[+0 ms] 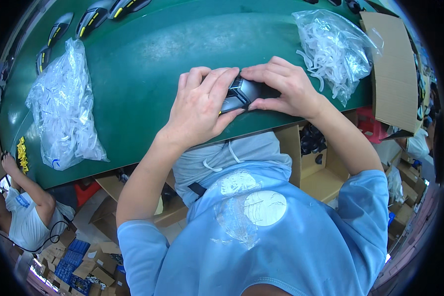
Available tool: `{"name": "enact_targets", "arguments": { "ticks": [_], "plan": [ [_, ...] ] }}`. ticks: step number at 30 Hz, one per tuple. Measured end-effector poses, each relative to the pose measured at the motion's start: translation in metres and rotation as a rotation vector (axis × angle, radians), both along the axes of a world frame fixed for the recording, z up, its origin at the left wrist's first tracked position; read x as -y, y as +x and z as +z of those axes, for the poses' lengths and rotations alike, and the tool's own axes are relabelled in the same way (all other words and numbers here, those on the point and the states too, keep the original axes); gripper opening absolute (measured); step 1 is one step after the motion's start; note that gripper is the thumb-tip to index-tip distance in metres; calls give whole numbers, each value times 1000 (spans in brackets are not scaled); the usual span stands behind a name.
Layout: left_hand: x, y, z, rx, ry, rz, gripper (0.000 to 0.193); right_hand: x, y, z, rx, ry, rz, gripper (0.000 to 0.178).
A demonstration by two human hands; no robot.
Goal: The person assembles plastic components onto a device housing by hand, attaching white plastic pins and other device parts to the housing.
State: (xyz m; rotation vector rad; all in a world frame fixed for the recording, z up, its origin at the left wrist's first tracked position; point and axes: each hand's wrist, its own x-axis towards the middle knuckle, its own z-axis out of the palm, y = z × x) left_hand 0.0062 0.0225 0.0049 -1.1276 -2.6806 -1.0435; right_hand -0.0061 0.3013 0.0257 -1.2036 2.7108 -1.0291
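One curved grey-and-black piece [240, 94] shows some yellow.

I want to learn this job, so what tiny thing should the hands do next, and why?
Maybe press the grey-and-black casing gently inward, because the left hand and right hand both hold it, from opposite sides.

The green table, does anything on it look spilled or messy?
A little: some whitish curved strips seem to poke out past the left edge of the clear bag on the right, onto the green table, while most look tucked inside.
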Motion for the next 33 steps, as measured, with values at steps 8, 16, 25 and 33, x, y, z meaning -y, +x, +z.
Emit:
{"name": "enact_targets", "arguments": {
  "ticks": [8, 16, 25, 33],
  "plan": [
    [-2, 1, -2, -18, -21, 3, 84, -4, 0, 11, 34, 25, -32, 38],
    [-3, -2, -6, -80, -31, 56, 80, 7, 11, 3, -26, 29, -122, 35],
    [-17, 10, -7, -151, 12, 180, 52, 12, 9, 15, 108, 71, -230, 33],
    [-18, 11, -12, -148, 37, 192, 51, 31, -45, 56, 807, 450, -181, 57]
  ]
}}
